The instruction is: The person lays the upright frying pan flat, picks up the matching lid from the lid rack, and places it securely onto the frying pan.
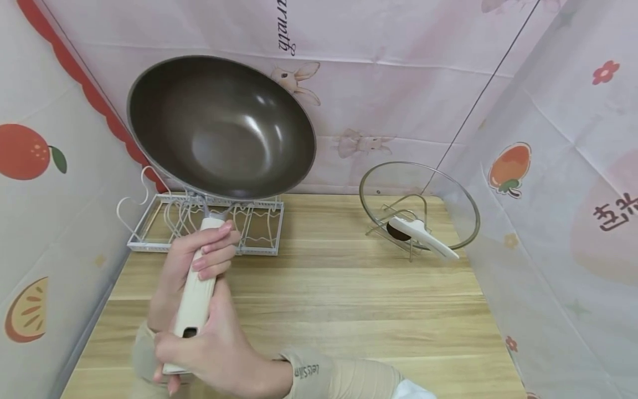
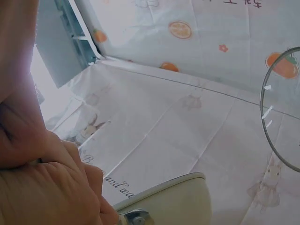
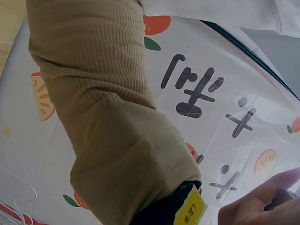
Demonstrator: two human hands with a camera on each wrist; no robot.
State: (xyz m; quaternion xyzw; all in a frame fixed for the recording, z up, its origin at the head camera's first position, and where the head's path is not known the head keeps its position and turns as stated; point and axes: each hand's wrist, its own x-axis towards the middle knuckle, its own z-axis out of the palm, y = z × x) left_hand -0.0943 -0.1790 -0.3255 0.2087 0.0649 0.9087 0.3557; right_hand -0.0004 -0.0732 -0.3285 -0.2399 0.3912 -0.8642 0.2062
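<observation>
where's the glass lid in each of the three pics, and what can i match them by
Head: the glass lid is right of centre, about mid-height.
Left wrist: at the right edge, cut off by the frame.
Right wrist: not in it.
Landmark: the pan, upper left in head, bottom edge in left wrist.

Table [image 1: 359,310]: passage along middle from far edge, between wire rack [image 1: 259,252] and glass lid [image 1: 438,205]. Far left corner obstructed by rack, raised wok [image 1: 224,127] above. Far right corner obstructed by lid on wire stand [image 1: 411,251]. Left side blocked by left hand [image 1: 181,260], right hand [image 1: 219,338], wok handle [image 1: 195,302]. Printed sheets [image 1: 359,100] border left, far, right edges.
</observation>
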